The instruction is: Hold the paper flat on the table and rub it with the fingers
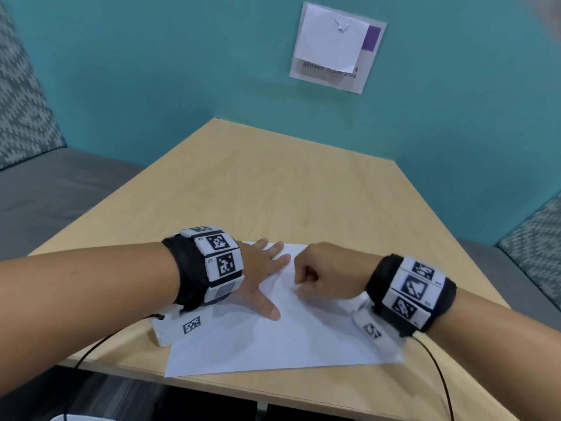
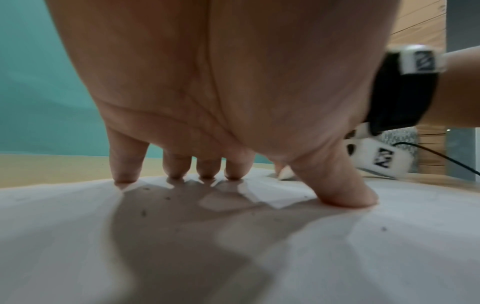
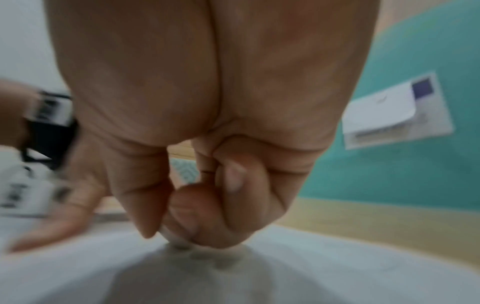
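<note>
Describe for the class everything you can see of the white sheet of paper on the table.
The white sheet of paper is thin, blank and rectangular, with a few dark specks. It lies flat and slightly skewed on the light wooden table, near its front edge. The left hand presses it with spread, straight fingers. The right hand, curled, pinches something small and white against it; blur hides what.

White paper point(image 1: 282, 338), tan table point(image 1: 273, 183) – teal wall point(image 1: 151, 71)

Paper point(image 1: 282, 338) on table point(image 1: 273, 189), hands point(image 1: 264, 275) atop

One paper sheet point(image 1: 282, 338); two hands point(image 1: 261, 268)
</note>
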A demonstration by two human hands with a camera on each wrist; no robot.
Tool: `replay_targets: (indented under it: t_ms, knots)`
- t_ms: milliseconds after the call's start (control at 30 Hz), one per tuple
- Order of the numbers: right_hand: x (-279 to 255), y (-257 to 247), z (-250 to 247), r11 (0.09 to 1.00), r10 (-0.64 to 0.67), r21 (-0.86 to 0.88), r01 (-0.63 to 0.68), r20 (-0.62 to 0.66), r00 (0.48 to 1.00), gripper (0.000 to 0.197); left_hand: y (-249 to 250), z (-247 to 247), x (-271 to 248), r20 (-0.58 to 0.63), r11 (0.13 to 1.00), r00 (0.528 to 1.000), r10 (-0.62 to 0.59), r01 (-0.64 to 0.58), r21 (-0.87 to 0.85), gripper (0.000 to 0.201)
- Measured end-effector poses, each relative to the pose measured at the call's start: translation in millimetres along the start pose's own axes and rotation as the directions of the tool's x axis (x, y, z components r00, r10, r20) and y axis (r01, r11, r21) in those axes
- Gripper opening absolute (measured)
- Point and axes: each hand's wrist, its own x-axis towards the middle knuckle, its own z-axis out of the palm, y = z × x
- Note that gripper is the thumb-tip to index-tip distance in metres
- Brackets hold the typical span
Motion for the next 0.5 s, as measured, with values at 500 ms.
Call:
replay_targets:
  t_ms: [500]
  knots:
    - [-9.3,-10.5,10.8,0.999,-0.050,-0.013,0.050,0.036,0.998,0.011,-1.3,-0.8,0.3,0.003,1.000,1.000,0.006,-0.006,-0.028,0.114]
